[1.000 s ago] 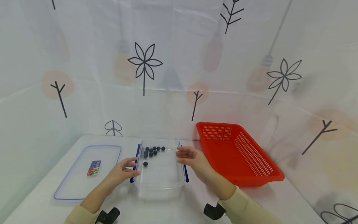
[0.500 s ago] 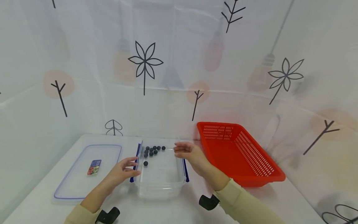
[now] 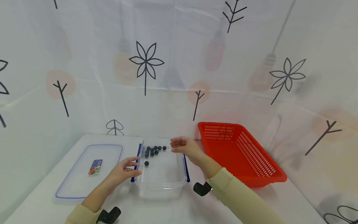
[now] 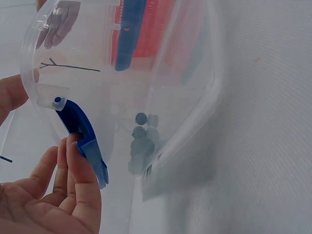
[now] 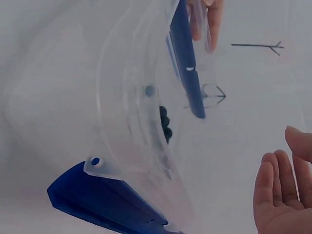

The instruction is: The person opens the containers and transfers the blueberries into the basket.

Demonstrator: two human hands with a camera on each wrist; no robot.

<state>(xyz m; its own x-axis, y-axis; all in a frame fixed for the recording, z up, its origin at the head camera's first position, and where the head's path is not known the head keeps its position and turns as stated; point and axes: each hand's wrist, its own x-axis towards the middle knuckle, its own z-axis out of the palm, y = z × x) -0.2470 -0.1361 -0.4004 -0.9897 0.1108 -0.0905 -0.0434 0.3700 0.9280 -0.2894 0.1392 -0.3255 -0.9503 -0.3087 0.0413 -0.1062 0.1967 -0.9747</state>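
Note:
A clear plastic container (image 3: 162, 188) with blue side latches (image 4: 85, 129) stands uncovered before me. Several small dark balls (image 3: 152, 149) lie inside, mostly bunched at the far left, with one apart nearer the front. At the container's left side, my left hand (image 3: 121, 171) holds the rim and latch, fingertips against the blue flap. My right hand (image 3: 188, 149) hovers over the far right corner, its fingers loosely bent and nothing between them. In the right wrist view, that hand (image 5: 285, 195) is apart from the container.
Left of the container lies a clear lid (image 3: 74, 183) with a blue edge and a small colourful label (image 3: 95, 167) on it. A red perforated basket (image 3: 240, 155) stands at the right. A patterned white curtain (image 3: 173, 109) hangs behind the table.
My right hand has risen off the container's right rim and moved away from me and slightly left. The left hand and the balls keep their places.

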